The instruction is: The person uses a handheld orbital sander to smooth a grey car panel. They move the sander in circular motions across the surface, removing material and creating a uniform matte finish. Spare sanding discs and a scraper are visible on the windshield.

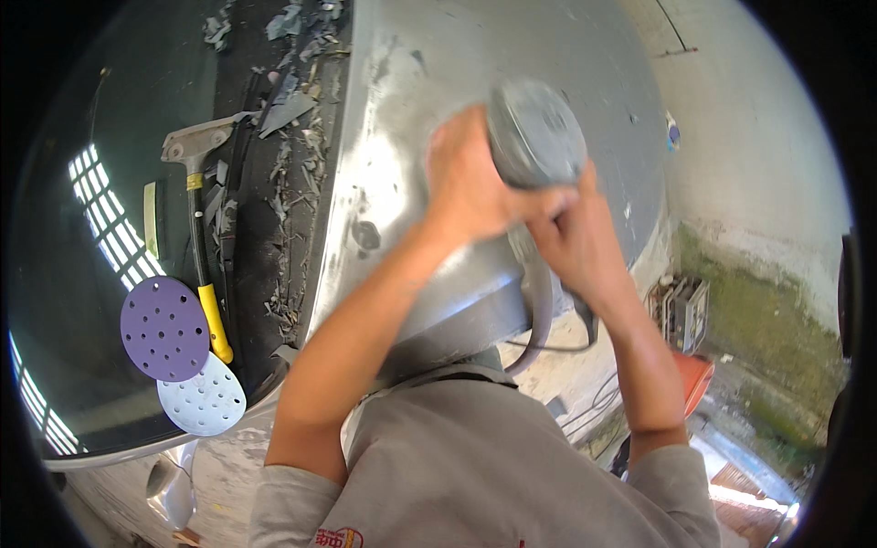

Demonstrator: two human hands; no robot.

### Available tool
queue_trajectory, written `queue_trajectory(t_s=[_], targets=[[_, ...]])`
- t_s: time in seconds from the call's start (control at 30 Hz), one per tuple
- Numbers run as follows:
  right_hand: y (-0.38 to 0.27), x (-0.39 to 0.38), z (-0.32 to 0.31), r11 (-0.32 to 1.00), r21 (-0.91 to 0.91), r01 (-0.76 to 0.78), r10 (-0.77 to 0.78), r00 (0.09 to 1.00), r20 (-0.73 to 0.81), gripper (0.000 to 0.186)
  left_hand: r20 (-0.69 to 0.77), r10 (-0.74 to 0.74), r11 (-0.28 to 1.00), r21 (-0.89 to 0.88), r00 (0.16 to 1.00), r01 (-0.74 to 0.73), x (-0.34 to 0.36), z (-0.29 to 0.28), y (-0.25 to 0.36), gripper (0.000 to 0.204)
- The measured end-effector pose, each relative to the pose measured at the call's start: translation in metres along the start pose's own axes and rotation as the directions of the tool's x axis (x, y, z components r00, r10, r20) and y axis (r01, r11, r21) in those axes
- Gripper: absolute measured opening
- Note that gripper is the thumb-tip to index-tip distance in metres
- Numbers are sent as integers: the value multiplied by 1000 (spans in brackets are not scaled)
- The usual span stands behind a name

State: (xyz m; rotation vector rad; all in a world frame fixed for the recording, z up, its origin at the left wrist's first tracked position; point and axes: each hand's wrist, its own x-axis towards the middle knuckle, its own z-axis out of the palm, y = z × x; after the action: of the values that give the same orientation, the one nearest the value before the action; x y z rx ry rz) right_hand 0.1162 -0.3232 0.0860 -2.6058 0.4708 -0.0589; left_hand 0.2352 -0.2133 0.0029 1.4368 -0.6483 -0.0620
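Observation:
A grey round-topped power sander (537,128), slightly blurred, rests on the bare-metal panel (402,82) of a vehicle. My left hand (468,173) grips its left side, fingers mostly hidden. My right hand (577,233) closes round its near end, close to where a grey hose (541,315) trails down toward my waist. Both hands meet just below the sander's head. The pad under the sander is out of sight. Dark smudges mark the metal to the left of my hands.
On the windscreen glass (100,365) at left lie a purple perforated sanding disc (164,329), a white one (203,404) and a yellow-handled scraper (214,324). Paint flakes (292,183) litter the dark trim. A side mirror (172,489) juts out below. A mossy wall (758,283) stands right.

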Motion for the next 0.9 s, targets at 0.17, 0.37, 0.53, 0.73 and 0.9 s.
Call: queue_trajectory(t_s=[0.17, 0.37, 0.53, 0.73, 0.9], targets=[[-3, 12, -7, 998, 57, -13, 14, 1000, -11, 56, -5, -10, 989, 150, 1000, 11, 12, 1, -2, 96], [-14, 7, -14, 997, 74, -3, 1, 1000, 25, 53, 15, -77, 987, 139, 997, 75, 0, 6, 0, 104], [-11, 10, -20, 964, 14, -264, 259, 955, 141, 52, -98, 0, 989, 147, 995, 15, 1, 6, 4, 102], [-14, 11, -21, 983, 51, -179, 171, 977, 126, 53, -79, -79, 986, 142, 994, 89, 1, 0, 8, 103], [-14, 12, -20, 987, 79, -140, 130, 984, 120, 56, -124, -84, 987, 124, 989, 100, -2, -1, 10, 102]])
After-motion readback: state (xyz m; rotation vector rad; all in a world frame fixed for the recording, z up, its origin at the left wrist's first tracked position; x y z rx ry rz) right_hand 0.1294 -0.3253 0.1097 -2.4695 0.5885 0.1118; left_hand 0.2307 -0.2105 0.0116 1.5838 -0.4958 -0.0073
